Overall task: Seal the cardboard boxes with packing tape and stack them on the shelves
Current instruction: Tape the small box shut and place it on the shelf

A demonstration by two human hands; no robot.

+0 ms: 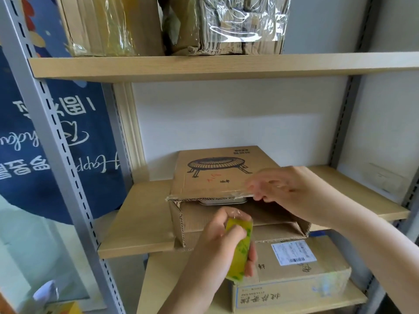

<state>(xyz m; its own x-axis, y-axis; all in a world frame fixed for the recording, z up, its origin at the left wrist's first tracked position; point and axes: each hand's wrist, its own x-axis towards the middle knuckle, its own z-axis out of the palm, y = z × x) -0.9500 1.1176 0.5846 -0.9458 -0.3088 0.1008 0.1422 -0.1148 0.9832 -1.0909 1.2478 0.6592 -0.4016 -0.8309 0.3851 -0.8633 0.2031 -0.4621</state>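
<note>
From my head view, I should draw the tape taut and press it flat along the flap edge. My left hand (223, 240) grips the yellow tape roll (240, 250); my right hand (288, 186) pinches the strip's end on the box (217, 177), open-fronted, on the middle shelf (140, 223)

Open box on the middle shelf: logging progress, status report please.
Left hand grips tape roll. Right hand pinches clear tape on the box flap edge. Front unsealed, flaps open. Nothing blocking.
</note>
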